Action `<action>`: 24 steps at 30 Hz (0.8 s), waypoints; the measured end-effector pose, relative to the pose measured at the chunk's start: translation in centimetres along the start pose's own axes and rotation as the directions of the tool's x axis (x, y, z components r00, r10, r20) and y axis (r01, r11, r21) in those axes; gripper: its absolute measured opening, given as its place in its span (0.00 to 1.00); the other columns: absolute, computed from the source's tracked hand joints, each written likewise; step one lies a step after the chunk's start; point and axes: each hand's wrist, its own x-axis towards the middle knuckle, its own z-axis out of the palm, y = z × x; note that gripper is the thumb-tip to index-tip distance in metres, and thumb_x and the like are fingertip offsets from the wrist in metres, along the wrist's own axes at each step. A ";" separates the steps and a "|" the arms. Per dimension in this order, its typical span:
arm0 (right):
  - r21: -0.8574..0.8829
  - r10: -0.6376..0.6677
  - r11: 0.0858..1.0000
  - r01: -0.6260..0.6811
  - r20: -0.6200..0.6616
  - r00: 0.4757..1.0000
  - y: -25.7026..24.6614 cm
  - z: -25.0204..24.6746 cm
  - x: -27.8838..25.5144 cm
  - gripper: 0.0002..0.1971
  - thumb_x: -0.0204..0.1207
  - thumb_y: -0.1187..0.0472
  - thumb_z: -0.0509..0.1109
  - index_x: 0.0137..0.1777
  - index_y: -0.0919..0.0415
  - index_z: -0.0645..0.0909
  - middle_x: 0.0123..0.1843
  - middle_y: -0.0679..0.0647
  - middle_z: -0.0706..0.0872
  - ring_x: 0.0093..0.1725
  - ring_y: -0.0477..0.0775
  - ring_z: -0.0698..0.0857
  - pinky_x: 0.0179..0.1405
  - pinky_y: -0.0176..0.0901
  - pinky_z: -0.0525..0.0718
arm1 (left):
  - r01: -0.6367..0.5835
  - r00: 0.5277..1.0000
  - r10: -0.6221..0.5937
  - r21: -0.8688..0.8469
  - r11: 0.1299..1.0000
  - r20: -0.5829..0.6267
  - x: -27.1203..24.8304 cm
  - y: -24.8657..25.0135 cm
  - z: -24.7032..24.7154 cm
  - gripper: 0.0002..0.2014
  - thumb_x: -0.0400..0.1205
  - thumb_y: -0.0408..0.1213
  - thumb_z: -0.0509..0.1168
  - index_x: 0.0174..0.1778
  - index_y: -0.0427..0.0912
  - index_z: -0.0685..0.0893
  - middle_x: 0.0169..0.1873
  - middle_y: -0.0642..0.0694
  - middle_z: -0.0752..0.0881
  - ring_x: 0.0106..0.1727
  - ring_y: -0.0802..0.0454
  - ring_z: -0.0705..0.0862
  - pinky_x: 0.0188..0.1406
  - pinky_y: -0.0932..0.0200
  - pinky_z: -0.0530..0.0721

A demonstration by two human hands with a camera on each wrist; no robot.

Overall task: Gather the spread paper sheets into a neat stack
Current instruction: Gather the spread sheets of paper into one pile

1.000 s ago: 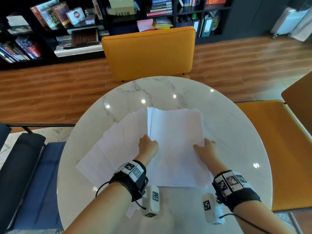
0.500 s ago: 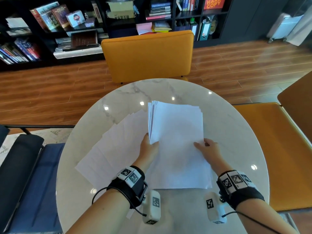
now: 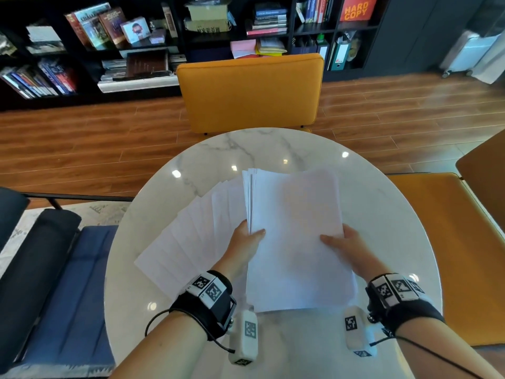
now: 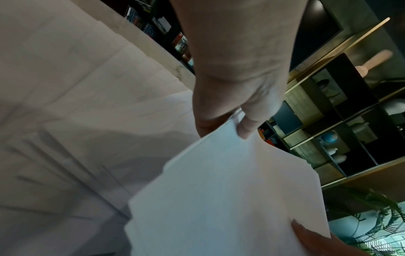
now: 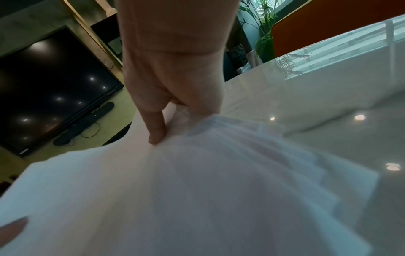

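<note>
A bundle of white paper sheets (image 3: pixel 297 236) is lifted off the round marble table (image 3: pixel 382 214), its left edge fanned. My left hand (image 3: pixel 246 239) pinches the bundle's left edge, thumb on top; the left wrist view shows the thumb (image 4: pixel 245 128) over the bundle (image 4: pixel 230 199). My right hand (image 3: pixel 341 242) grips the right edge, thumb on top and fingers under; in the right wrist view its thumb (image 5: pixel 155 131) presses into the sheets (image 5: pixel 197 190). Several more sheets (image 3: pixel 191 236) lie spread in a fan on the table to the left.
An orange chair (image 3: pixel 250 91) stands at the far side of the table, another orange seat (image 3: pixel 451 242) at the right, a blue-cushioned chair (image 3: pixel 68 296) at the left. Bookshelves (image 3: pixel 136 36) line the back wall.
The bundle has risen off the table and tilted up toward me. Both hands have shifted from resting on the sheets to gripping its side edges.
</note>
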 end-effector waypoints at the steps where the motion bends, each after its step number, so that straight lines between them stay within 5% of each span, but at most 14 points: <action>1: -0.008 0.003 1.000 -0.003 -0.007 1.000 -0.1 0.3 0.1 0.20 0.71 0.74 0.72 0.63 0.72 0.79 0.58 0.71 0.86 0.48 0.64 0.87 0.52 0.58 0.87 | -0.003 1.000 0.003 0.023 1.000 -0.021 -0.1 -0.1 -0.2 0.09 0.82 0.34 0.63 0.58 0.43 0.78 0.50 0.48 0.84 0.47 0.54 0.82 0.40 0.66 0.78; 5: -0.067 -0.009 0.998 0.008 -0.016 1.000 -0.6 1.6 0.6 0.22 0.72 0.74 0.72 0.66 0.73 0.78 0.57 0.68 0.86 0.51 0.63 0.85 0.53 0.55 0.82 | 0.043 0.995 -0.038 0.046 0.998 -0.096 0.0 -0.9 -1.6 0.09 0.81 0.34 0.62 0.55 0.36 0.80 0.47 0.38 0.85 0.43 0.47 0.82 0.41 0.59 0.79; 8: -0.152 -0.020 0.988 0.016 -0.026 0.999 -1.1 2.3 1.3 0.21 0.73 0.71 0.71 0.67 0.73 0.76 0.57 0.66 0.85 0.52 0.60 0.82 0.53 0.52 0.80 | 0.112 0.973 -0.117 -0.035 0.993 -0.197 0.2 -1.6 -3.2 0.17 0.79 0.34 0.62 0.65 0.40 0.78 0.62 0.39 0.83 0.59 0.43 0.84 0.58 0.50 0.82; 12: -0.229 -0.029 0.973 0.008 -0.089 0.996 -1.0 2.9 2.5 0.23 0.73 0.72 0.72 0.67 0.76 0.76 0.65 0.72 0.83 0.59 0.67 0.84 0.53 0.50 0.78 | 0.212 0.924 -0.208 -0.025 0.977 -0.322 0.7 -2.5 -4.5 0.28 0.78 0.37 0.63 0.76 0.43 0.69 0.73 0.42 0.70 0.71 0.43 0.75 0.62 0.55 0.76; 16: -0.338 -0.021 0.941 -0.026 -0.136 0.990 -1.0 3.7 2.9 0.24 0.72 0.71 0.71 0.69 0.76 0.75 0.66 0.72 0.82 0.65 0.70 0.82 0.55 0.49 0.77 | 0.261 0.903 -0.231 0.034 0.965 -0.361 1.1 -2.6 -4.4 0.32 0.75 0.38 0.63 0.76 0.36 0.64 0.69 0.46 0.70 0.71 0.40 0.73 0.61 0.51 0.76; 19: -0.469 -0.008 0.881 -0.066 -0.152 0.988 -1.1 4.4 3.3 0.25 0.72 0.66 0.70 0.69 0.74 0.74 0.69 0.70 0.77 0.64 0.70 0.80 0.63 0.53 0.79 | 0.307 0.901 -0.283 0.022 0.952 -0.330 1.5 -2.1 -4.3 0.36 0.73 0.40 0.64 0.79 0.38 0.61 0.74 0.41 0.68 0.73 0.39 0.71 0.67 0.46 0.76; 24: -0.579 0.008 0.809 -0.102 -0.163 0.987 -1.8 5.2 3.3 0.27 0.73 0.62 0.68 0.71 0.74 0.72 0.71 0.70 0.69 0.68 0.69 0.75 0.69 0.57 0.75 | 0.356 0.896 -0.314 0.086 0.930 -0.315 2.5 -1.3 -3.7 0.35 0.70 0.42 0.62 0.76 0.40 0.66 0.70 0.40 0.72 0.69 0.39 0.74 0.66 0.42 0.79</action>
